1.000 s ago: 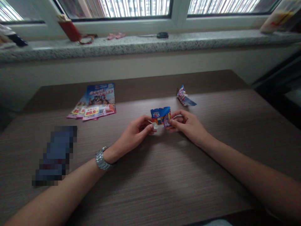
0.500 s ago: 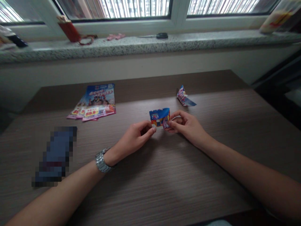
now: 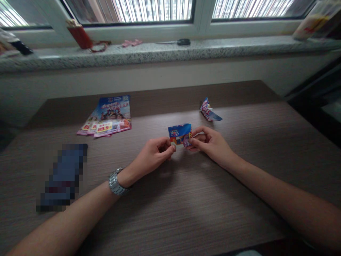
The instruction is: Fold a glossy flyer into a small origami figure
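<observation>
A small folded piece of printed paper (image 3: pixel 180 134), blue along its top with red and yellow below, is held up between my hands over the middle of the table. My left hand (image 3: pixel 157 151) pinches its lower left corner between thumb and fingers. On the right edge, my right hand (image 3: pixel 209 142) grips it, thumb in front. Behind my right hand a folded blue and red paper (image 3: pixel 209 110) stands on the table, touching neither hand. Several printed flyers (image 3: pixel 114 115) lie fanned at the back left.
The wooden table (image 3: pixel 165 213) reaches back to the wall. A dark, pixelated flat object (image 3: pixel 64 176) lies at the left, near my left forearm. On the stone sill (image 3: pixel 160 53) are a red container (image 3: pixel 80 36), pink pieces (image 3: pixel 131 43) and dark-handled scissors (image 3: pixel 183 42).
The held paper and both hands have shifted very slightly left and down. Both hands keep their hold.
</observation>
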{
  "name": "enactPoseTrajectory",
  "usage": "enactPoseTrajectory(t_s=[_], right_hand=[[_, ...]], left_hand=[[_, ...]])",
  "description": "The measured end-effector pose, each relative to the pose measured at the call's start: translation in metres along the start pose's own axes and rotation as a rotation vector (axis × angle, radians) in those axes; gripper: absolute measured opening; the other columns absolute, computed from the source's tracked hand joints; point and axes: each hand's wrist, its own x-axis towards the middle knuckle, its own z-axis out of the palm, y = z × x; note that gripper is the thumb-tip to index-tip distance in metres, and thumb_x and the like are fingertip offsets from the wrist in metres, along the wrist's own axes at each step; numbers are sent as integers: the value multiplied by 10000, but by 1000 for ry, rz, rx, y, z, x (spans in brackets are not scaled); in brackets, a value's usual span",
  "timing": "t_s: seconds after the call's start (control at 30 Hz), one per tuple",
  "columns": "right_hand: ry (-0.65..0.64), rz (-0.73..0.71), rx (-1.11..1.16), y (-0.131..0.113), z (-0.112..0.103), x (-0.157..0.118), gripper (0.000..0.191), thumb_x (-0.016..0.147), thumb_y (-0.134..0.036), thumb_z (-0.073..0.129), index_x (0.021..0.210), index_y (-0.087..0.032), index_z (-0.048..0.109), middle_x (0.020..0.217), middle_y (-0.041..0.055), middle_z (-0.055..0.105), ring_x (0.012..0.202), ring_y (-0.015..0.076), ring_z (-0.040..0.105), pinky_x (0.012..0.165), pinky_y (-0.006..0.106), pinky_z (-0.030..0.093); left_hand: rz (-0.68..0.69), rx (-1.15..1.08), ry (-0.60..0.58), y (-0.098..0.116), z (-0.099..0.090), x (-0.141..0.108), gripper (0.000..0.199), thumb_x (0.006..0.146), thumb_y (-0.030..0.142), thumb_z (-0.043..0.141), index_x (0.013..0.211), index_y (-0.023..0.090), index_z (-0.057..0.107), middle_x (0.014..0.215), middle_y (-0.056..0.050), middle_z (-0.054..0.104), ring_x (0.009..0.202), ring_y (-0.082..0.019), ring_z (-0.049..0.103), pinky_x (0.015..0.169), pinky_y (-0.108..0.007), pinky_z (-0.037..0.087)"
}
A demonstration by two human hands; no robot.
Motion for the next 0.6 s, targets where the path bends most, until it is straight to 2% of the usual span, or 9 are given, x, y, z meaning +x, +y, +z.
enactPoseTrajectory(t_s=[0.13,0.27,0.37,0.47,0.6], right_hand=[[20,-19,-21,1,-2,1,346,774,-406,816,952,-208,595,817,28,792,726,202,779,705,350,670],[15,-61,-97,3,-7,2,314,796,-403,798,976,-206,635,823,31,782,729,192,772,709,336,668],[-32,-70,-176,4,-8,1,291,827,-406,768,1006,-203,661,808,33,772,725,191,766,689,324,661],[-68,-80,-259,6,-7,0,252,854,-392,740,1014,-207,680,825,37,771,735,184,757,688,310,649],[-95,-111,-365,7,-6,-2,260,886,-394,699,1058,-200,686,793,25,755,644,158,712,616,284,604]], left_hand=[[36,66,58,-2,2,-1,295,965,402,590,809,154,625,683,8,606,611,-112,532,571,-223,393],[117,194,239,-3,0,-1,229,939,384,654,1006,175,590,790,6,593,675,-122,548,621,-236,442],[241,312,325,-5,-2,-1,315,909,312,702,1162,199,553,1033,-48,608,895,-168,606,811,-302,513],[329,374,303,-8,-1,-1,432,894,279,726,1272,221,524,1216,-84,589,1086,-215,603,953,-373,509],[327,354,224,-11,2,-1,371,912,239,707,1248,219,550,1130,-58,636,1003,-188,643,903,-343,543]])
